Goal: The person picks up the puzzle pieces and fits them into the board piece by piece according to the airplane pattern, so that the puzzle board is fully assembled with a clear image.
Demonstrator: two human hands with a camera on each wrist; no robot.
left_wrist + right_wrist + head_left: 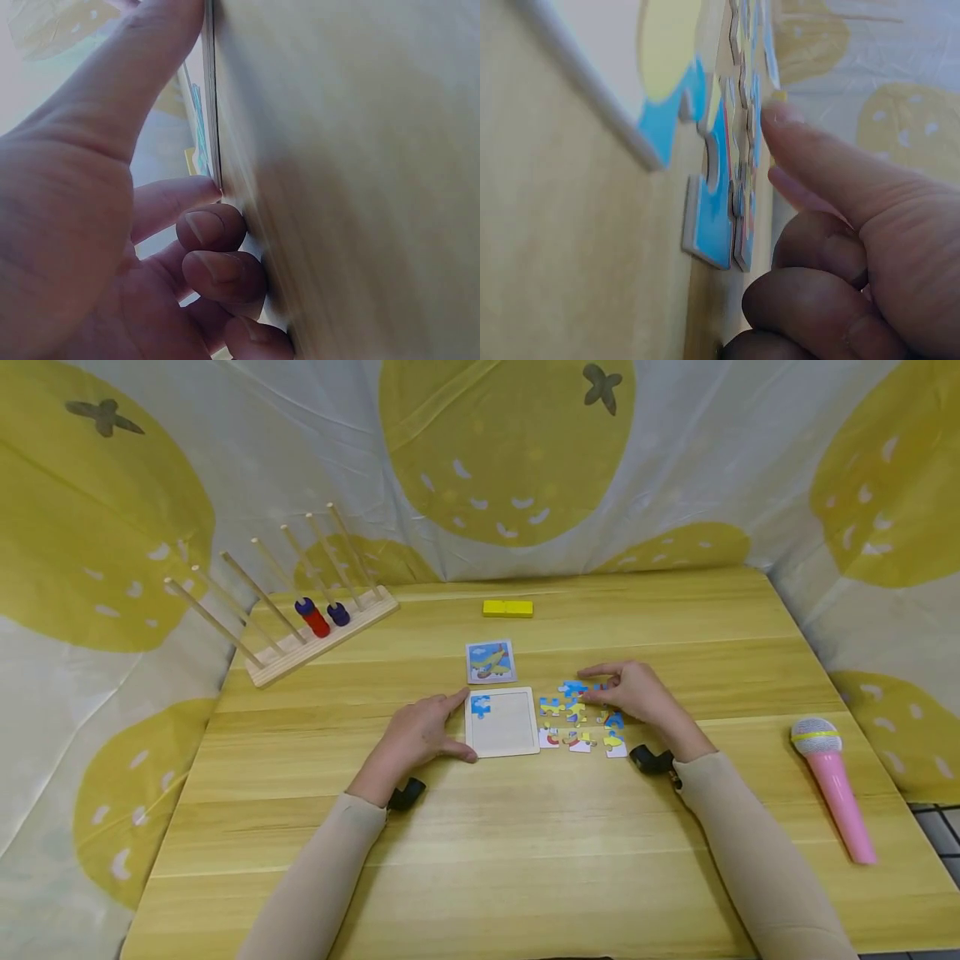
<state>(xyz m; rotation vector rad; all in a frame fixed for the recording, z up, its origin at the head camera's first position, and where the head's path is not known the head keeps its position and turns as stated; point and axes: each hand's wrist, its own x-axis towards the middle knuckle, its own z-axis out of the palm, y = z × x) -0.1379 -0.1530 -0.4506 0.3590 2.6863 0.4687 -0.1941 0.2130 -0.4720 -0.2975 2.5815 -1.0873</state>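
A square white puzzle tray [510, 727] lies mid-table, with one blue piece [481, 704] in its upper left corner. My left hand [423, 731] rests at the tray's left side, index finger by the upper corner and thumb by the lower; the other fingers bend loosely in the left wrist view. Several loose jigsaw pieces [576, 710] lie face up right of the tray. Over their far side is my right hand [637, 693], thumb and index finger apart near a blue piece [572, 688]. Whether they touch it I cannot tell.
A picture card [491, 662] with a plane lies behind the tray, and a yellow block [507, 608] farther back. At back left stands a wooden peg rack [322, 647] with red and dark blue beads. A pink toy microphone [836, 789] lies at the right.
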